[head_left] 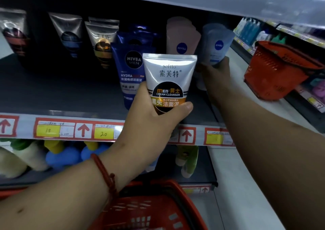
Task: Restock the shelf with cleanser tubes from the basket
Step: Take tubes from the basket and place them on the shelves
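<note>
Gripping: the left hand point(154, 117) is closed round the lower half of a silver cleanser tube point(169, 78), upright, flat crimped end on top, thumb across its orange band; glossy foil-like skin, black dome label reading "CREAM CLEANSER".
Wrist: a red braided cord bracelet point(105, 173) circles the left forearm.
Shelf point(61, 96): dark matte board, smooth grey underside of the next shelf above; a front rail carries red-bordered yellow price tags point(103, 133).
Left rows: metallic grey tubes point(66, 31), tapered downward, blurred; one beside them bears a gold-and-black label.
Middle: dark blue glossy tubes point(131, 68) stand just behind the held one; a matte pink tube point(181, 38) further right.
Right hand point(218, 71): curled against the base of a frosted pale blue tube point(218, 43) on the shelf; whether it truly grips, I cannot tell.
Baskets: red slotted plastic basket point(154, 210) below the arms; a second red basket point(276, 71) sits at the far right.
</note>
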